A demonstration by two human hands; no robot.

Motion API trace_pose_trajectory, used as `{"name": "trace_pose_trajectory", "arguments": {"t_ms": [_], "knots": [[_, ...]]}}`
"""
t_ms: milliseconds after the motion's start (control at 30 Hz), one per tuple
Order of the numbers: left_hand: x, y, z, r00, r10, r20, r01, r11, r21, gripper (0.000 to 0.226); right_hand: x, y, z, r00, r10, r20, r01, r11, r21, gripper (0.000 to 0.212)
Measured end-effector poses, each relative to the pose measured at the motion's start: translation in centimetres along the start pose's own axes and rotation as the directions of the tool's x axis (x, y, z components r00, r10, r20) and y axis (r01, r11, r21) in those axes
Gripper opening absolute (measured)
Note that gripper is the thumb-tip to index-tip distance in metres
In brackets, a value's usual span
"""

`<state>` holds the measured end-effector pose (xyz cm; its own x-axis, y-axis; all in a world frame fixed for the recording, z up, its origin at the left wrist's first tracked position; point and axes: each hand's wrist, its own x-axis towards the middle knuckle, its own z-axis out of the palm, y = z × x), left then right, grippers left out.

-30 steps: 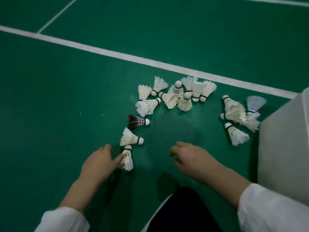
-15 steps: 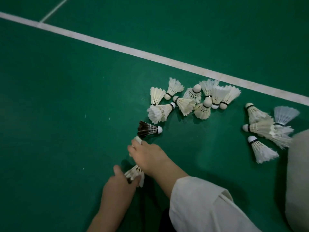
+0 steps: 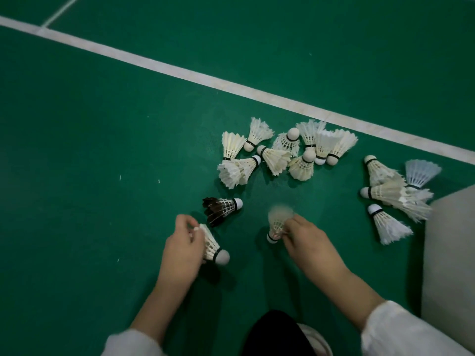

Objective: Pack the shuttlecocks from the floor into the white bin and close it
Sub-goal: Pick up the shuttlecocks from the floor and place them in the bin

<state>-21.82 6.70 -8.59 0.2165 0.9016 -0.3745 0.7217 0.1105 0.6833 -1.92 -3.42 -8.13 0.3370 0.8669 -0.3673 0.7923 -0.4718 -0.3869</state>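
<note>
My left hand (image 3: 183, 249) grips a white shuttlecock (image 3: 214, 249) by its feathers, cork pointing right. My right hand (image 3: 307, 244) holds another white shuttlecock (image 3: 277, 223), blurred, cork down, just above the floor. A black-feathered shuttlecock (image 3: 221, 208) lies on the green floor between and beyond the hands. Several white shuttlecocks (image 3: 282, 152) lie in a cluster further out, and several more (image 3: 393, 194) lie to the right beside the white bin (image 3: 452, 265), whose side shows at the right edge.
A white court line (image 3: 231, 86) runs diagonally across the green floor beyond the shuttlecocks. My dark-clothed knee (image 3: 275, 335) and a white shoe are at the bottom centre. White sleeves cover both forearms.
My right hand has drawn back to the right, lifting a white shuttlecock off the floor. My left hand has closed on the other white shuttlecock and raised it.
</note>
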Motion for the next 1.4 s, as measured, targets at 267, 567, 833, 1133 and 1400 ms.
{"name": "trace_pose_trajectory", "arguments": {"t_ms": [267,567,833,1133,1400], "knots": [[4.0,2.3,3.0,0.985,-0.165,0.040,0.152,0.962,0.227,0.041,-0.2,0.9,-0.3,0.997,0.054,-0.053,-0.054,0.999,0.003,0.022],[1.9,4.8,1.7,1.000,0.018,-0.017,-0.018,0.999,-0.032,0.023,-2.7,1.5,-6.3,0.988,-0.012,-0.153,0.009,1.000,-0.017,0.025],[-5.5,18.0,2.7,0.856,0.505,0.112,-0.490,0.861,-0.136,0.016,-13.4,6.3,-22.1,0.925,0.094,-0.368,-0.148,0.982,-0.119,0.027],[-14.8,28.2,7.3,0.608,0.728,0.316,-0.775,0.630,0.039,0.009,-25.3,15.3,-24.8,0.802,0.314,-0.508,-0.336,0.940,0.051,0.023],[-20.3,31.3,12.4,0.462,0.773,0.434,-0.881,0.454,0.130,0.012,-26.8,22.0,-18.6,0.788,0.420,-0.450,-0.339,0.906,0.252,0.021]]}}
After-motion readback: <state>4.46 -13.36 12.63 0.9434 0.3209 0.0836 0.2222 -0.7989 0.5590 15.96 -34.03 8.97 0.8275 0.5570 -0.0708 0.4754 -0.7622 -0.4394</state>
